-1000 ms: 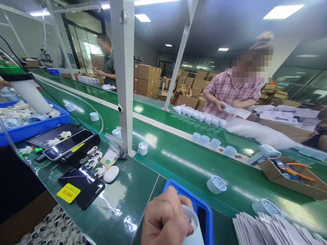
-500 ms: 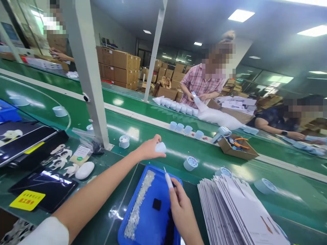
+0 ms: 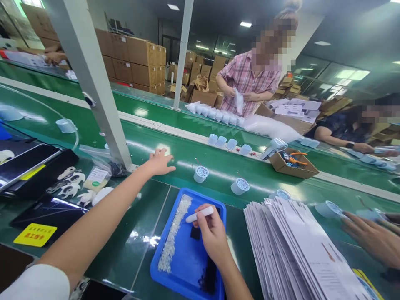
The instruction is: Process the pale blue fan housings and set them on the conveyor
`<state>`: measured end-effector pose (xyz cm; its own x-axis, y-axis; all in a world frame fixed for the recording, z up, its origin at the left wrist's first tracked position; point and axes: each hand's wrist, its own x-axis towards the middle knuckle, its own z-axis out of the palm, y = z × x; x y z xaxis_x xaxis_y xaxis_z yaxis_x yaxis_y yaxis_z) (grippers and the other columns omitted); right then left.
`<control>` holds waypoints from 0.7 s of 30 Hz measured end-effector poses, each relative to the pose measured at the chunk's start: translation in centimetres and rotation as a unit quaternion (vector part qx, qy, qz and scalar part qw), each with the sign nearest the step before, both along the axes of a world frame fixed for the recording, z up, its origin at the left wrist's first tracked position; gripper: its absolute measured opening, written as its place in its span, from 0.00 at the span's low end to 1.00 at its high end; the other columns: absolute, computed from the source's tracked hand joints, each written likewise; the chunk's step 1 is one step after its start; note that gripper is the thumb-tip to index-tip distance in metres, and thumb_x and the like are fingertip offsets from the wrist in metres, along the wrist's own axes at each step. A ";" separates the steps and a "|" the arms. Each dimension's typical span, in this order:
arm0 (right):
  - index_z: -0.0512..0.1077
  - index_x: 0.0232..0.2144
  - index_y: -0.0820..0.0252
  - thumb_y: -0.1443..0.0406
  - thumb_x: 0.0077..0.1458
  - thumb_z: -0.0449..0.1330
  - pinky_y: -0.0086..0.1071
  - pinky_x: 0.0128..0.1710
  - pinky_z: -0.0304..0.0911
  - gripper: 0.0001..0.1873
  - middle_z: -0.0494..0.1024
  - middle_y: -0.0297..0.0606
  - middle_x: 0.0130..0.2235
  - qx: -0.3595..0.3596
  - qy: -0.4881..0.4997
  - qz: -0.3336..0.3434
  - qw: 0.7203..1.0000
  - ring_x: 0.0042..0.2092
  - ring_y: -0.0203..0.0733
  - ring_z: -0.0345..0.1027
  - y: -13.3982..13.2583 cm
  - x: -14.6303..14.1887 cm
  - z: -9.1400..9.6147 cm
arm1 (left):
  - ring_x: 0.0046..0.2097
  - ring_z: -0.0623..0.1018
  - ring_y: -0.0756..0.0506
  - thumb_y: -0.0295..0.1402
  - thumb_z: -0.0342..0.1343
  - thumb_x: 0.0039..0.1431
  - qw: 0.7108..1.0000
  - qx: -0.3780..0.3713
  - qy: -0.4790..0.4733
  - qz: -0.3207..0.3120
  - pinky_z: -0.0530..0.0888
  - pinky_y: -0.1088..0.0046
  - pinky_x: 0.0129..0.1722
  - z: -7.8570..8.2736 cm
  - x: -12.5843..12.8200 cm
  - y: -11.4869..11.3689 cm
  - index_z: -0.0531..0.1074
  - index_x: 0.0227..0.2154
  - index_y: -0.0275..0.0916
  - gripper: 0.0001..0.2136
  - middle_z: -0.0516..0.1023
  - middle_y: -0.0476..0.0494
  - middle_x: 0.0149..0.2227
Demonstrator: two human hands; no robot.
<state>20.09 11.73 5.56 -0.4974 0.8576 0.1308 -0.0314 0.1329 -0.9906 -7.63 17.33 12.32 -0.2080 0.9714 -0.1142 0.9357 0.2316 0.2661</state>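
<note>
My left hand (image 3: 160, 162) reaches out over the green belt (image 3: 218, 166) beside the foot of a grey post (image 3: 93, 96); its fingers are spread and nothing shows in them. A small white cup (image 3: 200, 173) stands on the belt just right of it, and a second cup (image 3: 239, 186) further right. My right hand (image 3: 210, 233) is closed on a white pen-like tool (image 3: 199, 214), held level over a blue tray (image 3: 187, 266). The tray holds a strip of tiny white pieces (image 3: 173, 233) and a small black square.
A fanned stack of white paper sleeves (image 3: 293, 250) lies right of the tray, with another person's hand (image 3: 371, 239) beside it. Phones and white parts (image 3: 70, 189) sit to the left. A cardboard box (image 3: 293, 166) is on the belt. People work across it.
My left hand has let go of the white cup, which now stands on the belt, and moved left toward the post. My right hand has turned the white tool from upright to level.
</note>
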 end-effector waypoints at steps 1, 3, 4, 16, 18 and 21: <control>0.67 0.38 0.55 0.53 0.63 0.55 0.33 0.33 0.67 0.13 0.73 0.37 0.35 0.002 -0.003 0.006 1.000 0.31 0.40 0.69 0.0 0.0 -0.2 | 0.65 0.52 0.25 0.42 0.57 0.56 1.000 -0.008 0.007 0.009 0.55 0.42 0.59 -0.5 -0.9 -0.6 0.71 0.52 0.39 0.22 0.57 0.29 0.64; 0.67 0.38 0.55 0.53 0.63 0.55 0.32 0.33 0.67 0.12 0.73 0.37 0.35 0.007 -0.009 0.014 1.000 0.32 0.39 0.69 0.1 -0.1 -0.5 | 0.65 0.53 0.29 0.38 0.58 0.54 1.000 -0.011 0.014 0.008 0.53 0.46 0.61 -1.3 -2.0 -1.5 0.74 0.48 0.39 0.19 0.59 0.30 0.63; 0.67 0.38 0.55 0.54 0.64 0.55 0.32 0.33 0.67 0.12 0.73 0.37 0.35 0.010 -0.012 0.016 1.000 0.32 0.39 0.69 0.1 -0.1 -0.6 | 0.66 0.53 0.30 0.37 0.58 0.54 1.000 -0.007 0.015 0.008 0.52 0.46 0.61 -1.7 -2.3 -1.8 0.74 0.47 0.40 0.17 0.60 0.32 0.62; 0.68 0.33 0.56 0.58 0.62 0.56 0.31 0.32 0.61 0.09 0.72 0.34 0.31 0.143 -0.102 0.008 0.984 0.32 0.40 0.66 0.0 -0.2 1.2 | 0.54 0.70 0.38 0.30 0.57 0.53 0.981 0.161 -0.105 0.025 0.67 0.63 0.55 0.0 -1.0 -2.8 0.68 0.51 0.40 0.21 0.67 0.40 0.53; 0.68 0.34 0.56 0.58 0.63 0.54 0.32 0.34 0.61 0.09 0.72 0.34 0.31 0.154 -0.109 -0.024 0.982 0.32 0.40 0.66 0.2 0.2 1.4 | 0.53 0.71 0.40 0.36 0.58 0.56 0.963 0.223 -0.146 0.037 0.70 0.65 0.52 1.8 0.6 -4.3 0.62 0.54 0.41 0.23 0.67 0.41 0.54; 0.66 0.36 0.56 0.57 0.65 0.52 0.33 0.35 0.62 0.10 0.71 0.34 0.32 0.161 -0.111 -0.080 0.977 0.33 0.40 0.66 0.3 1.4 1.0 | 0.47 0.75 0.42 0.41 0.62 0.54 0.889 0.321 -0.317 0.073 0.75 0.69 0.41 4.2 2.9 -7.1 0.62 0.48 0.42 0.22 0.71 0.44 0.48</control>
<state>21.51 12.03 6.59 -0.4066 0.8590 0.3112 0.2257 0.4245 -0.8768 -4.74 10.21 16.50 -0.4297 0.8463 0.3148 0.5220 -0.0516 0.8514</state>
